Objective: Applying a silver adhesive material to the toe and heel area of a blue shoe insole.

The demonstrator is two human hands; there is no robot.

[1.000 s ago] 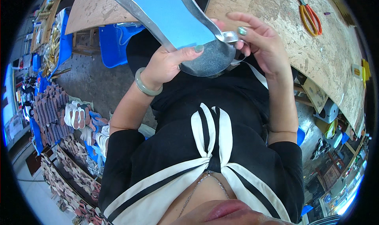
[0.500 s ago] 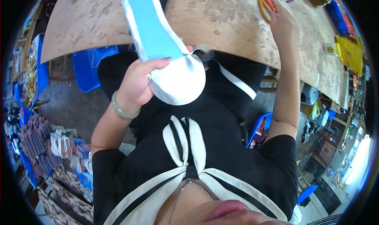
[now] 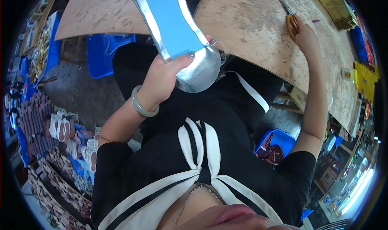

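My left hand (image 3: pixel 163 78) is closed around a shoe sole (image 3: pixel 174 26), its thumb lying across the face. The sole is light blue in the middle with shiny silver edging, and its rounded silver end (image 3: pixel 200 74) points toward me. Beside it a thin whitish strap (image 3: pixel 252 92) hangs over my dark-clothed lap; where it is attached is hard to see. Out on the table at the right, my right hand (image 3: pixel 309 38) has its fingers closed on the orange handles of a pair of scissors (image 3: pixel 292 26), with the blades pointing away. The fingertips are partly hidden by the hand.
The worn wooden table (image 3: pixel 250 26) spans the far side. A small purple item (image 3: pixel 316 21) and a stack of gold-coloured pieces (image 3: pixel 336 8) lie beyond the scissors. A yellow packet (image 3: pixel 367 80) is at the right. Blue stools or bins (image 3: pixel 99 58) and piled shoe parts (image 3: pixel 36 125) stand lower down.
The view has shifted, so the scene sits farther right and lower. The sole's face has tilted, its silver looking darker. My right hand stays at the scissors, which keep about the same table position.
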